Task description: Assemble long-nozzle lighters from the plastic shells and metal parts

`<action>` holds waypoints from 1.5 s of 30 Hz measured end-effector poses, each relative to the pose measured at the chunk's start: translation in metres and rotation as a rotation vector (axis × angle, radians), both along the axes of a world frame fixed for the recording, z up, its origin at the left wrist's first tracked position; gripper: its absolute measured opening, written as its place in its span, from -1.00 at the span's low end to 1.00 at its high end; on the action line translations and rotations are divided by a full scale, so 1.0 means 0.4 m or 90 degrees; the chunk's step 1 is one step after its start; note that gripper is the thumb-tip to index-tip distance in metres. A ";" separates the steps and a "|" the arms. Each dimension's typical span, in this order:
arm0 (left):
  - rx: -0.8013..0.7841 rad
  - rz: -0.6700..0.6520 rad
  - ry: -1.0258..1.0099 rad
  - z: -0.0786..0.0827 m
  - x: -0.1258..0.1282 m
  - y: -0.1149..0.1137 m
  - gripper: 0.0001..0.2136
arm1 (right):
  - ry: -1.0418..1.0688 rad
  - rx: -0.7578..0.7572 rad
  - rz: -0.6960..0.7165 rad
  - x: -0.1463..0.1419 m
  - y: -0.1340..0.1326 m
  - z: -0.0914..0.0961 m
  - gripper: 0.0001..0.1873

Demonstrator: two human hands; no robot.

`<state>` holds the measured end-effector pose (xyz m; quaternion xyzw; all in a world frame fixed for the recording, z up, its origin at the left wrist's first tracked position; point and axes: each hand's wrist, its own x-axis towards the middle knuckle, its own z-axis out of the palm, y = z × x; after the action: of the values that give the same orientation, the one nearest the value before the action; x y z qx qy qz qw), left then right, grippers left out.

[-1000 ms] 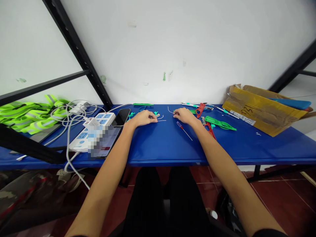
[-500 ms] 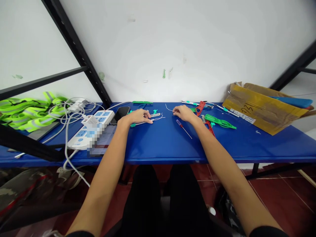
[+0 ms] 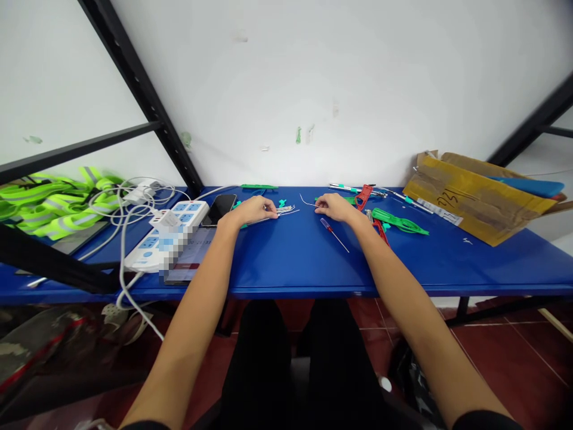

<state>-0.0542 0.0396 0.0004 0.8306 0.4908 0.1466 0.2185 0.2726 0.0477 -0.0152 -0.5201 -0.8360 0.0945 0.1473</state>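
Note:
My left hand (image 3: pixel 256 211) rests low over the blue table, thumb and fingertips closed on a thin metal rod (image 3: pixel 262 221) with a teal-green part. Beyond those fingertips lie small pale metal pieces (image 3: pixel 285 209) and a teal clip (image 3: pixel 282 203). My right hand (image 3: pixel 335 207) pinches the end of a thin white wire (image 3: pixel 306 202), whose bent free end points up and left. Just below that hand, a screwdriver (image 3: pixel 333 233) with a purple and red handle lies on the table. Red plastic pieces (image 3: pixel 364 196) and a green plastic piece (image 3: pixel 400 221) are right of my right hand.
At left are a white power strip (image 3: pixel 166 239) with tangled cables, a phone (image 3: pixel 222 209), a tablet (image 3: pixel 187 254) and neon reflective straps (image 3: pixel 58 203). A cardboard box (image 3: pixel 478 194) stands at right. A black rack post (image 3: pixel 147 95) rises at left.
My left thumb and fingers have closed together over the rod and the hand has shifted slightly right. My right hand stays almost in place, still pinching the wire.

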 end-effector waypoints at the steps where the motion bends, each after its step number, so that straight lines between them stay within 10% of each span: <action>1: -0.006 0.001 0.004 0.004 0.003 -0.003 -0.75 | -0.001 0.009 -0.002 -0.007 -0.003 -0.001 -0.82; 27: -0.061 -0.005 0.005 0.018 0.026 -0.026 -0.61 | 0.006 -0.038 -0.001 0.002 -0.015 0.030 -0.68; 45: 0.234 0.112 0.053 -0.031 0.179 -0.050 -0.71 | 0.109 0.054 -0.082 0.001 -0.042 0.046 -0.81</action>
<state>0.0173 0.0195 -0.0120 0.8159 0.5348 0.2178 0.0289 0.2730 0.0309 0.0033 -0.5562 -0.7882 0.0936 0.2460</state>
